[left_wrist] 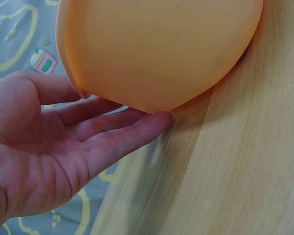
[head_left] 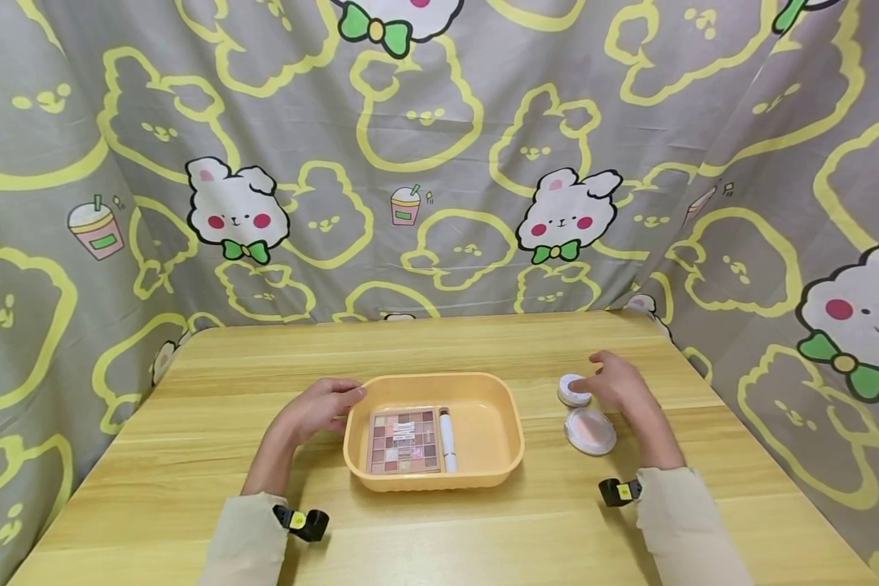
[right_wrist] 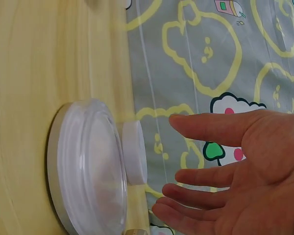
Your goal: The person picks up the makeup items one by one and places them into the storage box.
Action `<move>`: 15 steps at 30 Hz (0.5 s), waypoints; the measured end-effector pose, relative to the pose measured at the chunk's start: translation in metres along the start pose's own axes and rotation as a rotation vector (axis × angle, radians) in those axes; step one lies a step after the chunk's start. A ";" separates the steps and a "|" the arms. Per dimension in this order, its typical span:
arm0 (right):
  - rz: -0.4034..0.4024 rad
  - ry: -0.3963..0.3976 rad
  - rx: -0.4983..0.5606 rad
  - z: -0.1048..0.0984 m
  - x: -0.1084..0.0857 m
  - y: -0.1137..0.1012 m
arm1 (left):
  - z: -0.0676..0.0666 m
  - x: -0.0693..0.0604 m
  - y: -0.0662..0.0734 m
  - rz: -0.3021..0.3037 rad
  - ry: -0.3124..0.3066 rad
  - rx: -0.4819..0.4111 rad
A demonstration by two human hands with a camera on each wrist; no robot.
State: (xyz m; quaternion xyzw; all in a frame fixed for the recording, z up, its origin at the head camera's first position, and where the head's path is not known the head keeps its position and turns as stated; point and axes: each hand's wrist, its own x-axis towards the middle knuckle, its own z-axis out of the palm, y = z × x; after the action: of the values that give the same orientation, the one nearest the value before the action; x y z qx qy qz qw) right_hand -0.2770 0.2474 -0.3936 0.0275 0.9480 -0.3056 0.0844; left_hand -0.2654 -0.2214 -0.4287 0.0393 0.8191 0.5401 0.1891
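My left hand (head_left: 330, 407) grips the left end of a yellow-orange plastic basket (head_left: 483, 480), thumb at the rim and the other fingers against the outer wall (left_wrist: 161, 54). Inside lie an eyeshadow palette (head_left: 403, 441) and, along its right side, a slim white cosmetic tube (head_left: 448, 443). To the right, my right hand (head_left: 618, 382) hovers beside a small white round jar (head_left: 573, 389); the right wrist view shows its fingers apart and holding nothing. Just nearer than the jar (right_wrist: 134, 152) is a round powder compact (head_left: 590, 431) with a clear lid.
Everything stands on a light wood-grain table (head_left: 425, 537). A grey curtain (head_left: 454, 146) with cartoon figures hangs behind the table and along both sides. A black wrist camera (head_left: 303, 522) is strapped at the left sleeve, another (head_left: 618, 491) at the right.
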 end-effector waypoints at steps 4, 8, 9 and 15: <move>-0.004 -0.017 0.005 0.003 0.000 -0.002 | 0.000 0.000 0.000 0.000 0.003 0.003; -0.005 -0.018 0.011 0.008 0.000 -0.004 | 0.000 -0.001 0.001 -0.001 0.003 -0.004; -0.004 -0.019 0.012 0.009 0.000 -0.004 | 0.000 -0.001 0.001 0.000 0.003 -0.004; -0.024 -0.021 -0.009 0.015 0.003 -0.004 | 0.001 -0.001 0.001 -0.003 0.005 -0.006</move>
State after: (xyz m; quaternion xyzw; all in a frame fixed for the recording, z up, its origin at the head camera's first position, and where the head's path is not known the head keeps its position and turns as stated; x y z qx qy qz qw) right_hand -0.2780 0.2354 -0.4038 0.0123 0.9487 -0.3026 0.0910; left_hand -0.2647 -0.2208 -0.4280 0.0360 0.8181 0.5424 0.1878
